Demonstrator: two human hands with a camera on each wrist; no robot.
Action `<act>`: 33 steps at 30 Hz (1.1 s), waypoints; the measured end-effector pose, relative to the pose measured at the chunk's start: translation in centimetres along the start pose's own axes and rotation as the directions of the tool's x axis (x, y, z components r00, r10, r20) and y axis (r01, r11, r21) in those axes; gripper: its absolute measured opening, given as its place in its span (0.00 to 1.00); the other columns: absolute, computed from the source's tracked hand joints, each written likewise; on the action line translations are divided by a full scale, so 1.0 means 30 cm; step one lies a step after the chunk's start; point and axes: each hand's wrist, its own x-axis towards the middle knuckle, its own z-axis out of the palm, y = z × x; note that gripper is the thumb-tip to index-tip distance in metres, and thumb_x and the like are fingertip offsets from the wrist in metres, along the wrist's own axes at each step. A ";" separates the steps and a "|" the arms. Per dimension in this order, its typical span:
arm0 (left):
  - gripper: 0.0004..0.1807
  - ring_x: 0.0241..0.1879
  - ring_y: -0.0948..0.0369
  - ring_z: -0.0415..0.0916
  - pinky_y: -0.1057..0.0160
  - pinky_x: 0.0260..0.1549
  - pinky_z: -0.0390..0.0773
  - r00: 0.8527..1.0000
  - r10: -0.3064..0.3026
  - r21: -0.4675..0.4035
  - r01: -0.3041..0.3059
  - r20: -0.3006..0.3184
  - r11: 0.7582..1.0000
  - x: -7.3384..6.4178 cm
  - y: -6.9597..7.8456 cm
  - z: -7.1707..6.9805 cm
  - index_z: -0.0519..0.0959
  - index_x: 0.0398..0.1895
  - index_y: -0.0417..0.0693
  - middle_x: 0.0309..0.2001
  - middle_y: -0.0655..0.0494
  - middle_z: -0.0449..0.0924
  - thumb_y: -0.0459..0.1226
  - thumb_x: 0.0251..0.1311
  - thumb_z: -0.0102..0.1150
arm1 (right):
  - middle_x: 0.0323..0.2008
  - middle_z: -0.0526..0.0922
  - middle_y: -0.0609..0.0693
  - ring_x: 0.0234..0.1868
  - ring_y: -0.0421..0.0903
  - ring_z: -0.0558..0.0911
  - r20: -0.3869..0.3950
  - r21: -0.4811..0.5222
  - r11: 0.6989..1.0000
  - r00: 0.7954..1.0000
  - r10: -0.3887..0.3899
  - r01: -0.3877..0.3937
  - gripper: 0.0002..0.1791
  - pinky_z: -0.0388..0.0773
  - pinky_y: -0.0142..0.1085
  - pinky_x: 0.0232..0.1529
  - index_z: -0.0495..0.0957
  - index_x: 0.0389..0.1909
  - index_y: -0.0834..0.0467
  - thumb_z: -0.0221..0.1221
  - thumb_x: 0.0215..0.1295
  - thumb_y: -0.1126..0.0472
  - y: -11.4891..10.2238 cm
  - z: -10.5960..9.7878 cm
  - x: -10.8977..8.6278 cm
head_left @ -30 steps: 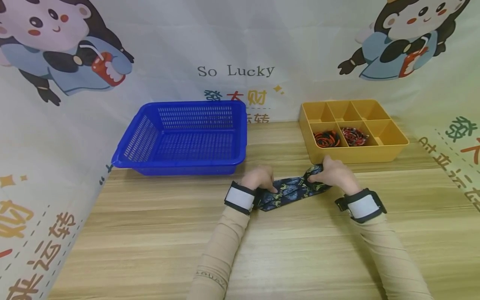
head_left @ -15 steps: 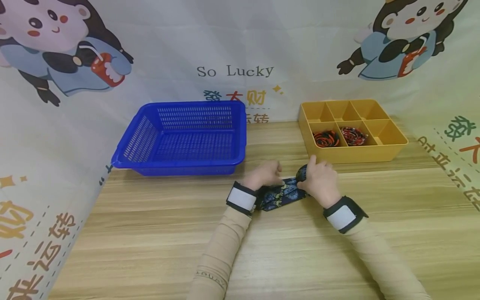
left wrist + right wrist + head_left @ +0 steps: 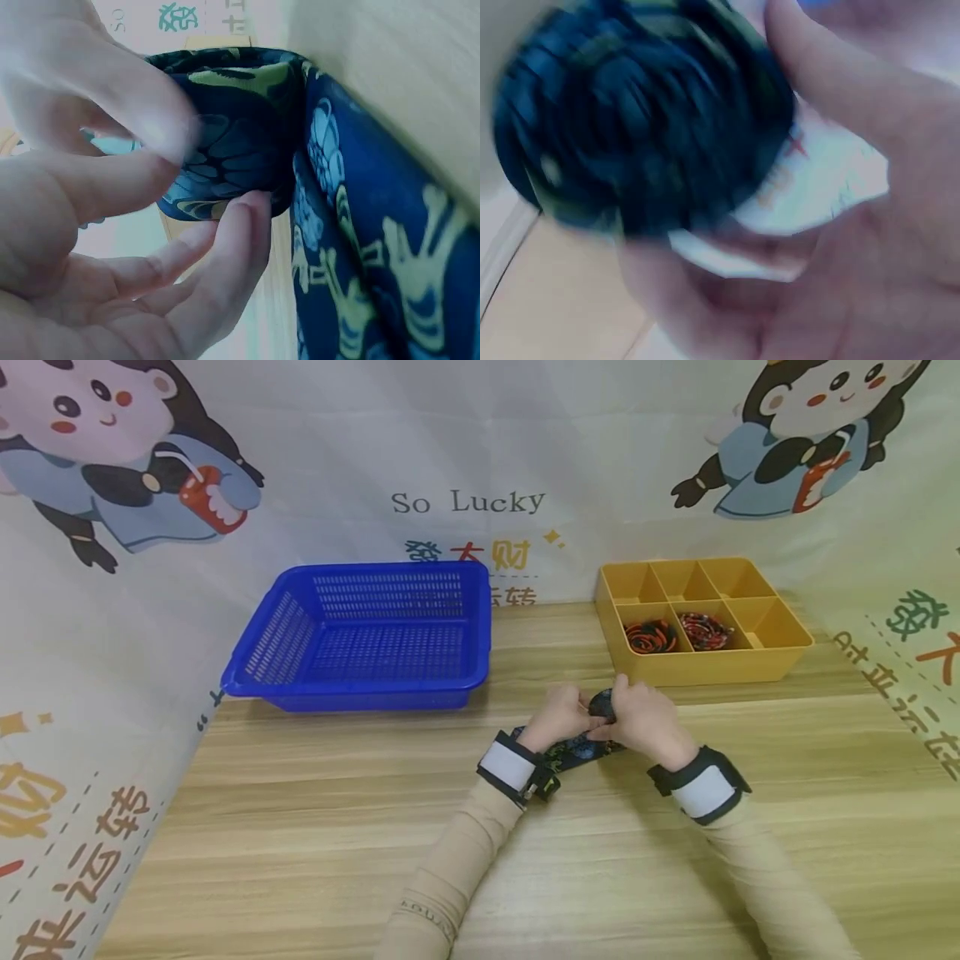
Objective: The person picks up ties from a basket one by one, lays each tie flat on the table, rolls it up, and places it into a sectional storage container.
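Observation:
A dark blue necktie (image 3: 576, 752) with light blue and yellow-green figures lies on the table, one end wound into a roll (image 3: 232, 142). My right hand (image 3: 647, 720) grips the roll, thumb and fingers round it; blurred in the right wrist view, the coiled side (image 3: 637, 112) shows its layers. From the other side my left hand (image 3: 561, 717) pinches the same roll, its fingertips (image 3: 251, 210) against the cloth. A flat, unrolled length runs away from the roll in the left wrist view. In the head view both hands hide much of the necktie.
Behind my hands on the right stands a yellow divided box (image 3: 705, 670). Two of its front compartments hold rolled cloths, one orange and black (image 3: 650, 637), one red patterned (image 3: 705, 632). A blue mesh basket (image 3: 375, 700) stands at the back left, before a printed cloth backdrop (image 3: 465, 443).
My right hand has moved left along the necktie, and the flat stretch between the hands has shortened. My left hand has moved right and now meets the right hand at the roll.

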 end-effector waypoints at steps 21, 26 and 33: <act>0.17 0.38 0.60 0.76 0.72 0.34 0.71 0.972 -0.019 -0.075 0.037 0.233 0.996 0.008 -0.059 -0.072 0.79 0.42 0.38 0.46 0.42 0.83 0.28 0.46 0.69 | 0.49 0.74 0.64 0.42 0.51 0.74 0.349 0.413 0.907 0.934 -0.072 -0.084 0.40 0.71 0.35 0.38 0.62 0.60 0.68 0.62 0.57 0.44 0.093 0.007 0.072; 0.24 0.34 0.63 0.74 0.73 0.35 0.76 0.919 -0.065 -0.252 0.174 0.389 0.952 -0.008 -0.055 -0.121 0.71 0.60 0.35 0.53 0.38 0.77 0.26 0.58 0.57 | 0.48 0.76 0.67 0.43 0.54 0.75 0.288 0.358 0.931 0.957 -0.033 -0.076 0.41 0.74 0.41 0.41 0.61 0.57 0.70 0.64 0.54 0.44 0.052 0.032 0.065; 0.16 0.25 0.65 0.74 0.73 0.28 0.76 0.940 -0.122 -0.213 0.197 0.319 0.957 -0.014 -0.047 -0.111 0.81 0.39 0.35 0.30 0.54 0.79 0.42 0.66 0.55 | 0.46 0.73 0.65 0.38 0.53 0.76 0.232 0.294 0.952 0.973 0.015 -0.085 0.41 0.73 0.37 0.33 0.62 0.52 0.69 0.64 0.53 0.41 -0.003 0.057 0.048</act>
